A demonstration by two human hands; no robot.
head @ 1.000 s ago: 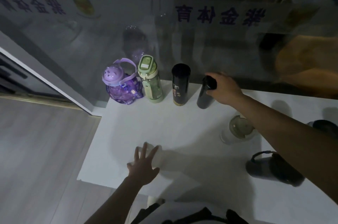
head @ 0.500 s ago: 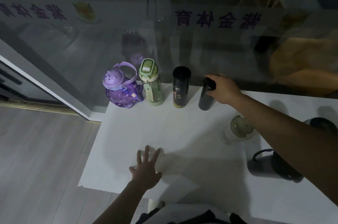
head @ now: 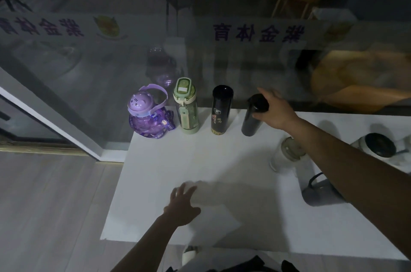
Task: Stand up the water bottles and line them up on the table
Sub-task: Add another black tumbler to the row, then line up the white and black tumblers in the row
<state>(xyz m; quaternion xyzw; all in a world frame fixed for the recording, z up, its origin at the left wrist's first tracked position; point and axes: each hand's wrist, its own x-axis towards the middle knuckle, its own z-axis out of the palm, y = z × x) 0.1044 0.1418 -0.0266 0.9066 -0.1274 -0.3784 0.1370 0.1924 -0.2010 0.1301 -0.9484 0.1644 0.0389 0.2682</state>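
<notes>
Four upright bottles (head: 219,109), three lying (head: 287,154)

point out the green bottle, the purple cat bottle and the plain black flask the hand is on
green bottle (head: 187,114): head view, clear body
purple cat bottle (head: 139,102): head view, cat-face lid
plain black flask (head: 251,122): head view, lower body

4 bottles upright in a row at table's far edge, L to R: round purple translucent bottle w/ cat-face lid & strap (head: 149,117); pale green flip-lid bottle (head: 186,106); black cylindrical flask w/ gold print (head: 220,110); matte black slim flask (head: 253,116), slightly tilted. On their sides at R: white bottle (head: 285,155), grey handled bottle (head: 320,191), white black-capped bottle (head: 375,145).
</notes>
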